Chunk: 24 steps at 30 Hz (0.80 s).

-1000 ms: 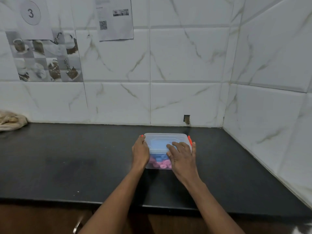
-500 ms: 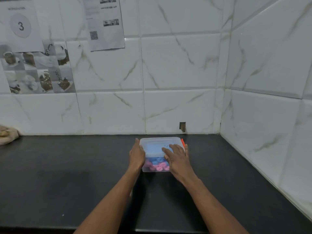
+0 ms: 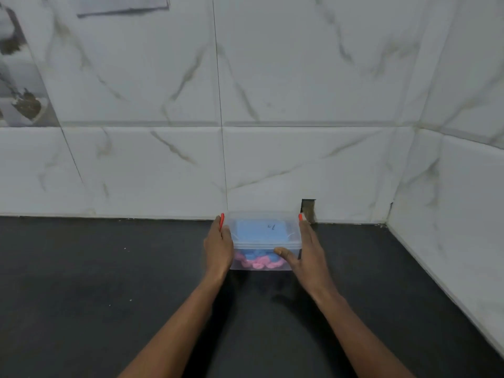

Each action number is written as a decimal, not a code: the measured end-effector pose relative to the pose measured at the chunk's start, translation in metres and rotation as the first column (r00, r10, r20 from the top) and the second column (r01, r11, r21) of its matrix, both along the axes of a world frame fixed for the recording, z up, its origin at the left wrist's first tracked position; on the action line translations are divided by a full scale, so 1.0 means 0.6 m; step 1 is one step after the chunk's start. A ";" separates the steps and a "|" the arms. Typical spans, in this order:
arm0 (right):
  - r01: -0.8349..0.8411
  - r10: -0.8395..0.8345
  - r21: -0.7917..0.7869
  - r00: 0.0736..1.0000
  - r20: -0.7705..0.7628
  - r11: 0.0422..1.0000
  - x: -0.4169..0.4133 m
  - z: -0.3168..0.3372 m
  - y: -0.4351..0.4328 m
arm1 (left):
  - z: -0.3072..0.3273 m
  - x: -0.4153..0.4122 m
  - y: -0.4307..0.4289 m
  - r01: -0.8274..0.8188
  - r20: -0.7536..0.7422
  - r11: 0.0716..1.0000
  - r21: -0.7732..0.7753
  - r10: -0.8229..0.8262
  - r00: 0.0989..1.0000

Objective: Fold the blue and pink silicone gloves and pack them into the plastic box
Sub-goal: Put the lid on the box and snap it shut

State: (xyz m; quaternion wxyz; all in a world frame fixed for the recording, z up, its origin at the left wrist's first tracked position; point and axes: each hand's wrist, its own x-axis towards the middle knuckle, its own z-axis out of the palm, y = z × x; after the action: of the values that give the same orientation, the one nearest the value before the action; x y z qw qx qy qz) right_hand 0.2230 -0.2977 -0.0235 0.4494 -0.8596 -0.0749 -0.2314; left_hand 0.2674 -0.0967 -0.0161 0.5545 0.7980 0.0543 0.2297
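Plastic box: The clear rectangular plastic box (image 3: 266, 252) is sitting on the worktop at the centre of the frame, slightly below the middle and close to the foot of the back wall.
Lid: A clear plastic lid (image 3: 261, 217) is lying on top of the box. A small dark scribble is showing near its middle.
Clips: Two orange-red clips are sticking up at the far corners of the box, a left clip (image 3: 222, 221) and a right clip (image 3: 300, 216). It is unclear whether they are snapped down.
Blue glove: The blue silicone glove (image 3: 259, 231) is lying inside the box and showing through the lid as a flat blue patch.
Pink glove: The pink silicone glove (image 3: 259, 263) is lying inside the box under the blue one. Its rounded lobes are showing through the lower front wall.
Left hand: The left hand (image 3: 218, 246) is pressing flat against the left side of the box, its fingers stretched out straight towards the left clip and curling round nothing.
Right hand: The right hand (image 3: 309, 249) is lying along the right side of the box with straight fingers reaching to the right clip. Its thumb is stretching across the front wall just under the lid's rim.
Worktop: The dark matte worktop (image 3: 109, 282) is filling the lower half of the frame.
Wall: White marble-veined tiles (image 3: 272, 105) are covering the back wall and the side wall at the right.
Notch: A small brown rectangular notch (image 3: 308, 210) is showing in the back wall just behind the right clip.
Paper: The edge of a sheet of paper (image 3: 122, 5) is hanging at the upper left.
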 end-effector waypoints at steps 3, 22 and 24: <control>-0.019 0.020 0.013 0.998 -0.064 1.000 0.023 0.005 -0.001 | 0.004 0.019 0.001 0.017 -0.038 0.999 0.030 -0.016 0.999; 0.010 -0.232 -0.605 0.928 -0.290 0.796 0.072 0.112 0.011 | 0.113 0.069 0.007 0.237 -0.333 0.697 0.677 0.003 0.943; -0.047 -0.176 -0.623 0.940 -0.292 0.780 0.057 0.133 0.024 | 0.126 0.039 -0.005 0.277 -0.305 0.586 0.762 -0.053 0.951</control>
State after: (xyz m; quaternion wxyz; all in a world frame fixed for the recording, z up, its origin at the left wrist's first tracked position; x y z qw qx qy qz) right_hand 0.2571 -0.2835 0.0563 0.1386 -0.9877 -0.0398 -0.0600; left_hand 0.2909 -0.1000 0.0594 0.1480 0.9844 -0.0595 0.0746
